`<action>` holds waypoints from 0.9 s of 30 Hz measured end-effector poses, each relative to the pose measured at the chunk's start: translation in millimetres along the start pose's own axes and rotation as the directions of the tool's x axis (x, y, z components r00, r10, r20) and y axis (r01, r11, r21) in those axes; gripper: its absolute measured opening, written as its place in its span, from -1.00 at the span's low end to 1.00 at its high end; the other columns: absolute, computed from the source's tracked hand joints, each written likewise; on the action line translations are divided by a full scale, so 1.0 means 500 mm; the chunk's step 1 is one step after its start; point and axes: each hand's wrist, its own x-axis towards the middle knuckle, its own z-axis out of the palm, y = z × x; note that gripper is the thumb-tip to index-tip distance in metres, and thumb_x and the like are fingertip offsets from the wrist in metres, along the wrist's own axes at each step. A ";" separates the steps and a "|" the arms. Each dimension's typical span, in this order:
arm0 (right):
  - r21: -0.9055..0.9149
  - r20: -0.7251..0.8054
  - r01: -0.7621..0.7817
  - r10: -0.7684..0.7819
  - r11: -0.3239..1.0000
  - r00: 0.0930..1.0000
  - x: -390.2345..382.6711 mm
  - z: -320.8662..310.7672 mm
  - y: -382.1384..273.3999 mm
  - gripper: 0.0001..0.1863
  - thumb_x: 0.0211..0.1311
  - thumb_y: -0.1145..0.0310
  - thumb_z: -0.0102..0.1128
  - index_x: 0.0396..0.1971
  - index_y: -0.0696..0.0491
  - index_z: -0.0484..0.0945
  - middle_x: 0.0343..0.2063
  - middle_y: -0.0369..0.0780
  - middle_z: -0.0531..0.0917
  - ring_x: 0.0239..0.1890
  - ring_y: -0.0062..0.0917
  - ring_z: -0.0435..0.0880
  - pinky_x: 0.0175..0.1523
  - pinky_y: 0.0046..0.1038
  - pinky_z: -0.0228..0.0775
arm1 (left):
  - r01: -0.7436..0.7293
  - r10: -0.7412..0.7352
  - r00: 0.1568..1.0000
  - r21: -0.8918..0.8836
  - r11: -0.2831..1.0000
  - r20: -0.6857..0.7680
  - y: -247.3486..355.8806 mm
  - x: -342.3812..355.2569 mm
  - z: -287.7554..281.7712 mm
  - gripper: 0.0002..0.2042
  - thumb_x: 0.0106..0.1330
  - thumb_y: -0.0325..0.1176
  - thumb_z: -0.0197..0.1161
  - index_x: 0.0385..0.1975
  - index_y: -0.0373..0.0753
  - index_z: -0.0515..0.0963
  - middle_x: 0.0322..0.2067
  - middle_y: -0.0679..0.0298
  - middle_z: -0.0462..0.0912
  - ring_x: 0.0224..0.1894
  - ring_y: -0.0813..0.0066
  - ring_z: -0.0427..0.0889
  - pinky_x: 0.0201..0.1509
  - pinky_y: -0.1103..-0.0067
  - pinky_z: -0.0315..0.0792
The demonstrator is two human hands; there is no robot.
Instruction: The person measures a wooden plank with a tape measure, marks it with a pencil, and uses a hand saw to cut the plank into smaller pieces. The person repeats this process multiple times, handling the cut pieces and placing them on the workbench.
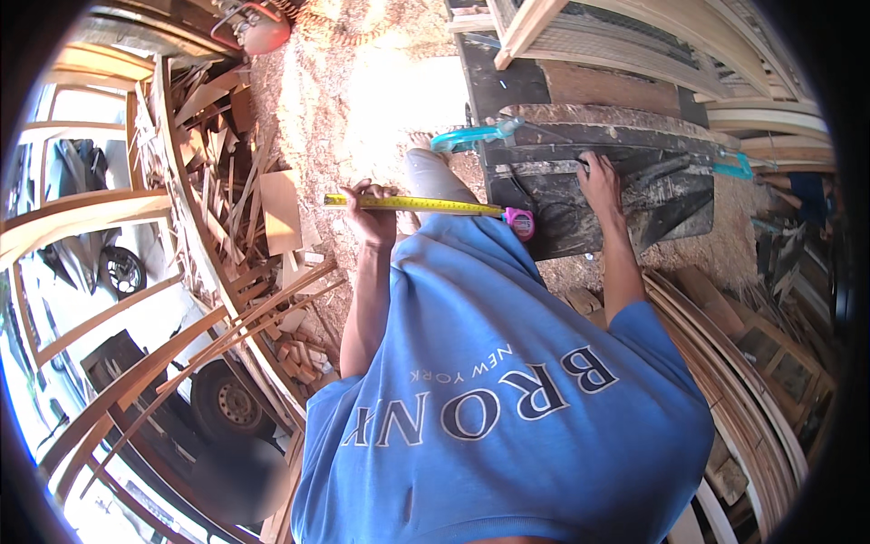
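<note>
My left hand (370, 218) is closed on the yellow blade of a tape measure, near its free end. The blade (444, 207) runs out straight to the right, across my lap. Its pink case (519, 223) rests at the near left edge of a dark, worn workbench (562, 218). My right hand (600, 186) is over the bench top with its fingers curled in. Whatever is between those fingers is too small to tell. Just beyond it, a long thin tool lies across the bench, with a turquoise left end (476, 136) and a turquoise right end (732, 165).
Wooden frames with mesh (625, 54) stand beyond the bench. Scrap wood (217, 172) is heaped at the left, beside a timber frame. Long boards (725, 381) lie at the right. Sawdust (313, 118) covers the floor, and a red tank (265, 32) stands far left.
</note>
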 end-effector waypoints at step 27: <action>0.930 0.017 0.053 -0.185 0.365 0.983 0.029 0.091 -0.529 -0.80 0.33 0.31 0.25 -0.31 0.15 0.65 -0.42 -0.23 0.70 -0.36 -0.54 0.68 -0.23 -0.48 0.51 | 0.006 0.014 0.995 0.211 0.978 -0.096 -0.011 0.005 0.008 -0.54 0.42 0.14 0.07 -0.16 -0.23 0.38 -0.24 0.06 0.64 0.18 0.02 0.51 0.35 0.00 0.27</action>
